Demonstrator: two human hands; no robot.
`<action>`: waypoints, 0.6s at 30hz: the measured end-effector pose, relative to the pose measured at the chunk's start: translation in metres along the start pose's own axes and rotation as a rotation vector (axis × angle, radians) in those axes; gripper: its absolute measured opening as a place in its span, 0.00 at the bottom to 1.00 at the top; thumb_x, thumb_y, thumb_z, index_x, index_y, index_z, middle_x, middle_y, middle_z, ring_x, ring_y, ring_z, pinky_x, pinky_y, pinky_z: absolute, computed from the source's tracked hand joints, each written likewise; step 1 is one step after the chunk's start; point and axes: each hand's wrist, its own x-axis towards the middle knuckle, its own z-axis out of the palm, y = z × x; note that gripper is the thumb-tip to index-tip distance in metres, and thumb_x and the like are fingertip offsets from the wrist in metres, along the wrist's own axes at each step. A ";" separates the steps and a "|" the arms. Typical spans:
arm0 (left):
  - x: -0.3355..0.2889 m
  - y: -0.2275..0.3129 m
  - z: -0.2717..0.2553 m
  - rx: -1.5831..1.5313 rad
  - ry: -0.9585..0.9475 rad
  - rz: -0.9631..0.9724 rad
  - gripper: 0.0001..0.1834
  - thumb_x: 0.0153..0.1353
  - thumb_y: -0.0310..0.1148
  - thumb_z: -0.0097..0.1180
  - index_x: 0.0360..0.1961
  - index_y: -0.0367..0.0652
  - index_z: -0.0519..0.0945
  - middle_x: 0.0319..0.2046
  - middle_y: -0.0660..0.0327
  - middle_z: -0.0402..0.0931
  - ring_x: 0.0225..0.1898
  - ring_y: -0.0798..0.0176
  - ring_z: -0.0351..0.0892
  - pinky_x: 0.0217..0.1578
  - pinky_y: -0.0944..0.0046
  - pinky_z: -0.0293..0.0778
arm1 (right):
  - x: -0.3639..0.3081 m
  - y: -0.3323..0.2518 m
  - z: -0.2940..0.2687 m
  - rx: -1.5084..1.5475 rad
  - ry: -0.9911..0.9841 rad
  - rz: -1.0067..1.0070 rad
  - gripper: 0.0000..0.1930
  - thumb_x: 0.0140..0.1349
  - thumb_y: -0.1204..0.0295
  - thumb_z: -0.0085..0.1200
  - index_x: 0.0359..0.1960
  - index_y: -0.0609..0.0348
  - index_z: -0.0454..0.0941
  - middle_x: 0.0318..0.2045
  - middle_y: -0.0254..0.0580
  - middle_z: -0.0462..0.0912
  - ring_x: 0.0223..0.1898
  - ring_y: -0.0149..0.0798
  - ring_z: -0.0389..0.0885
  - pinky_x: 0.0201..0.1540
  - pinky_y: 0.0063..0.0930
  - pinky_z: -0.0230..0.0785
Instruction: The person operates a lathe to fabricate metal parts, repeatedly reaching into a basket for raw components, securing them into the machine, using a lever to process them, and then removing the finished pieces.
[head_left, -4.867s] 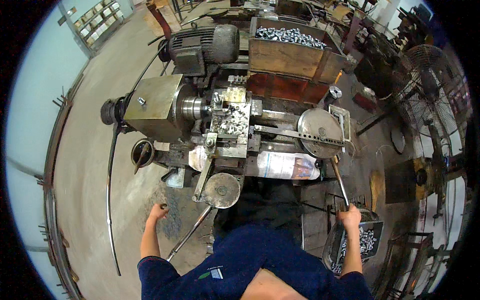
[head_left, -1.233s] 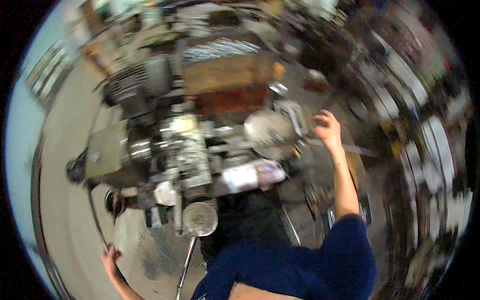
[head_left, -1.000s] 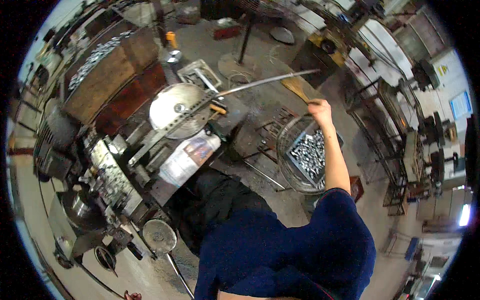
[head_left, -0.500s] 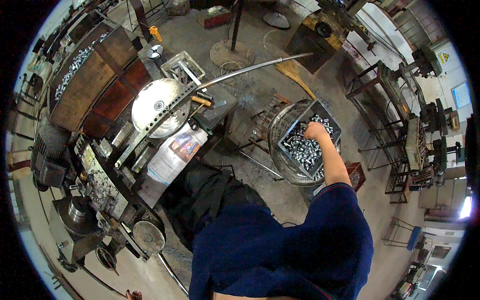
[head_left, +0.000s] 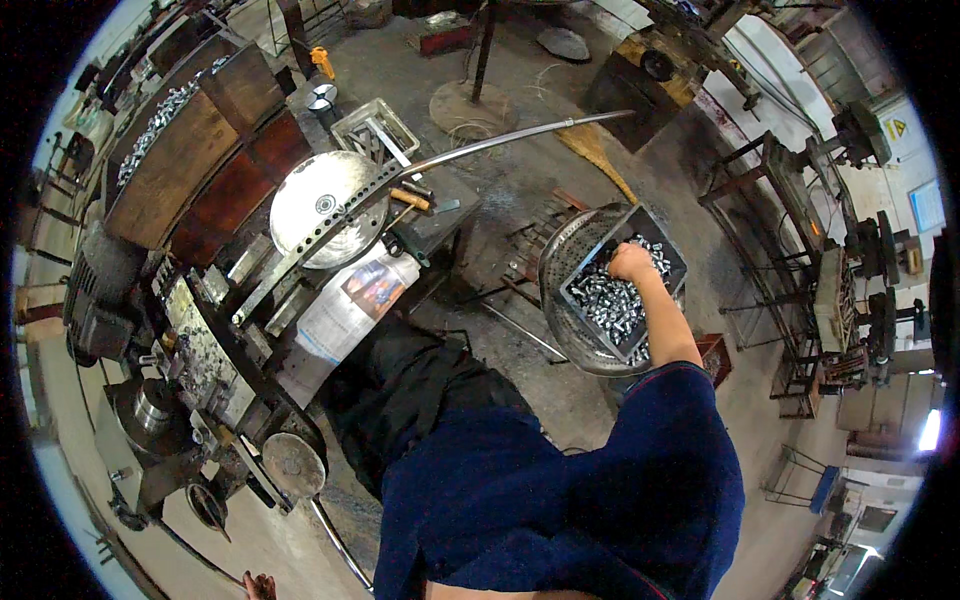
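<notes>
My right hand (head_left: 629,262) reaches down into a grey rectangular bin (head_left: 672,232) heaped with small shiny metal cylindrical parts (head_left: 612,306). Its fingers are curled together against the pile, and their tips are hidden, so what they hold does not show. Under the bin is a round perforated metal basin (head_left: 556,262). Far off at the lower left edge, only the grimy fingers of my left hand (head_left: 261,586) show, curled at the end of a long thin machine lever (head_left: 197,553). The rest of that hand is cut off by the picture's edge.
At left stands a machine with a round pale disc (head_left: 325,205) and a long perforated bar (head_left: 310,243). A printed sheet (head_left: 350,310) lies beside it. Behind are a large wooden crate of metal parts (head_left: 165,200), a broom (head_left: 600,160) and a pole base (head_left: 470,108). Metal racks (head_left: 770,230) line the right.
The view has shifted slightly. My right hand stays in the bin at almost the same spot. My left fingers show a little more at the lower edge.
</notes>
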 end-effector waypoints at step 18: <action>-0.063 0.099 -0.001 1.059 0.108 0.758 0.20 0.54 0.43 0.59 0.35 0.34 0.79 0.19 0.50 0.73 0.20 0.55 0.72 0.23 0.53 0.67 | -0.062 -0.012 -0.030 0.813 0.689 -0.372 0.16 0.38 0.69 0.54 0.32 0.53 0.84 0.42 0.50 0.77 0.44 0.46 0.76 0.46 0.33 0.68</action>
